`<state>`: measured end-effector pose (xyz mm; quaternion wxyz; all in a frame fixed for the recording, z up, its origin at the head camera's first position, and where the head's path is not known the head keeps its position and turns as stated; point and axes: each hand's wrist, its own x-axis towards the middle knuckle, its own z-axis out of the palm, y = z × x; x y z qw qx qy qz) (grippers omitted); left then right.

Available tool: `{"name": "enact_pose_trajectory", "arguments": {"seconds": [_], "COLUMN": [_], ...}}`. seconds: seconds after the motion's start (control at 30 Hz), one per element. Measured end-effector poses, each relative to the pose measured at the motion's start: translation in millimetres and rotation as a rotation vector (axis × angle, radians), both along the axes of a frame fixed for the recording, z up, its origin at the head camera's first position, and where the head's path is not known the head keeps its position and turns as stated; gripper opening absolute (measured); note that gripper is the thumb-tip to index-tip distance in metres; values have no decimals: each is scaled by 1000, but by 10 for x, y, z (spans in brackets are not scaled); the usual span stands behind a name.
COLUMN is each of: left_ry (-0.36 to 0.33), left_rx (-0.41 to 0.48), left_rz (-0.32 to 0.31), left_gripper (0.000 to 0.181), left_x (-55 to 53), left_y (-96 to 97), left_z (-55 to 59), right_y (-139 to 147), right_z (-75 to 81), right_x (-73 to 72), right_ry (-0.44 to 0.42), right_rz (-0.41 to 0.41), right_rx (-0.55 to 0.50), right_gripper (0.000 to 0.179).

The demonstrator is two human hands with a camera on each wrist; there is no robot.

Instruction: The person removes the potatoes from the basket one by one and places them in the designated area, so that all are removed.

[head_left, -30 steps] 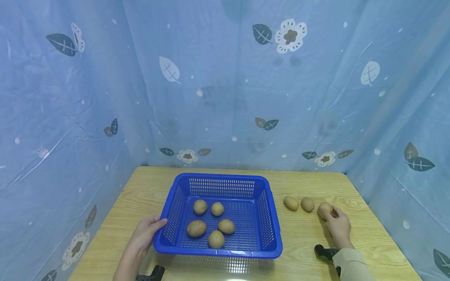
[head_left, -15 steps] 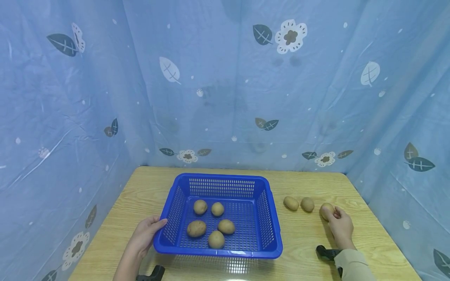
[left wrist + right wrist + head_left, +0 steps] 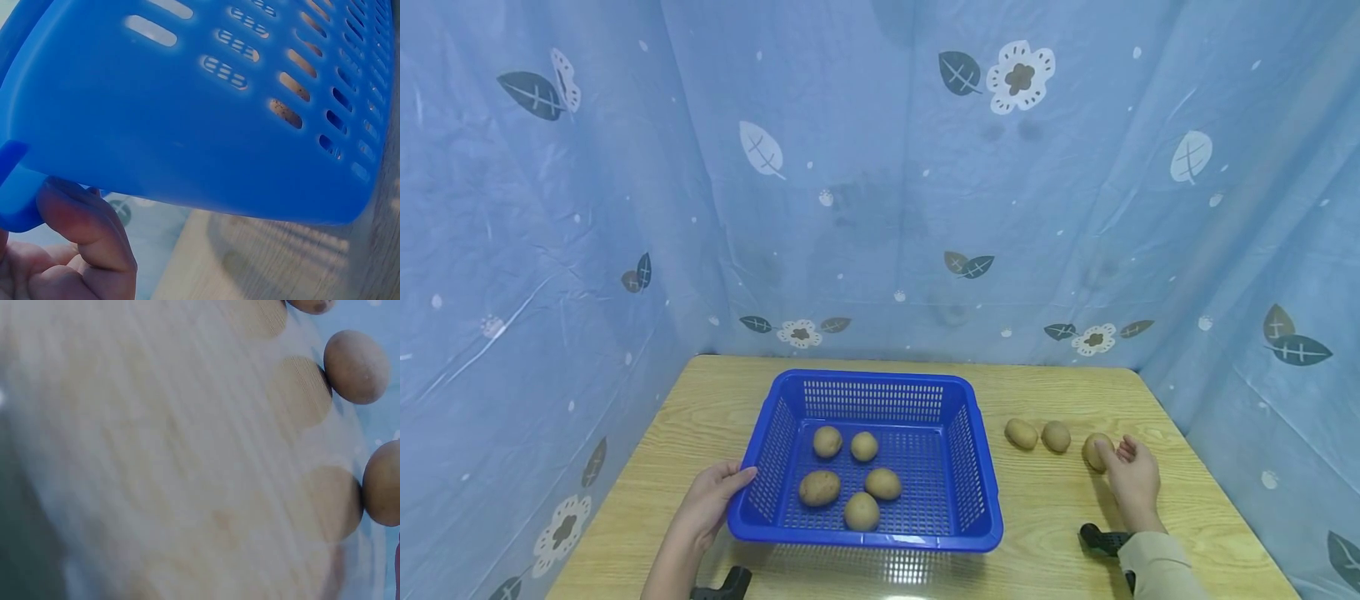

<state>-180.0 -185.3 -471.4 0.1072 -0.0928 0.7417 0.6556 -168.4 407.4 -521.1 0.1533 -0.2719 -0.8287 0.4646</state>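
Observation:
A blue plastic basket (image 3: 865, 542) with slotted walls stands on the table, and several potatoes (image 3: 819, 488) lie in it. My left hand (image 3: 706, 500) grips the basket's left rim; the left wrist view shows bent fingers (image 3: 94, 231) under that rim. To the right of the basket, three more potatoes form a row: an oval one (image 3: 1022, 433), a round one (image 3: 1056, 436) and the rightmost potato (image 3: 1098, 451). My right hand (image 3: 1135, 479) is beside the rightmost one, thumb close against it and fingers loosely bent away from it. Whether the thumb touches is unclear.
The wooden table (image 3: 1045, 517) has a blue patterned curtain (image 3: 880, 208) behind it and along both sides. Black wrist mounts (image 3: 1105, 540) sit at both wrists. In the right wrist view, potatoes (image 3: 356, 367) stand at the right edge.
My right hand has shifted slightly right and come away from the rightmost potato, which sits a little further right than before. My left hand and the basket have not moved.

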Motion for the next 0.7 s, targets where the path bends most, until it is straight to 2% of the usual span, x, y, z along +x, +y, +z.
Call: {"name": "enact_pose_trajectory", "arguments": {"seconds": [0.4, 0.7], "left_ry": [-7, -10], "left_rx": [2, 9], "left_rz": [4, -1], "left_gripper": [34, 34], "left_x": [0, -3], "left_y": [1, -8], "left_z": [-3, 1], "right_y": [-143, -364], "right_z": [184, 401], "right_x": [-13, -72], "right_ry": [122, 136], "right_rz": [85, 161], "right_rx": [-13, 3], "right_gripper": [75, 76]}}
